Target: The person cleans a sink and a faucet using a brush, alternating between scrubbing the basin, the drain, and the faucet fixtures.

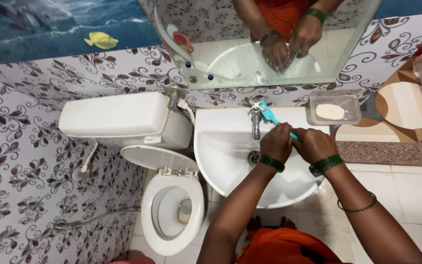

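holding a blue brush (271, 116) over the white sink (221, 146), the left hand (276, 142) and right hand (313, 145) are both shut tight around its handle, side by side and touching. it looks like scrubbing by the tap (255, 122). next it likely needs small, careful rubs.

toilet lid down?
No, the toilet lid stands raised behind the open bowl, left of the sink.

A white toilet (173, 212) stands at left with its lid up, cistern (116, 117) behind. A soap dish (333, 108) and mirror (264, 58) hang on the far wall.
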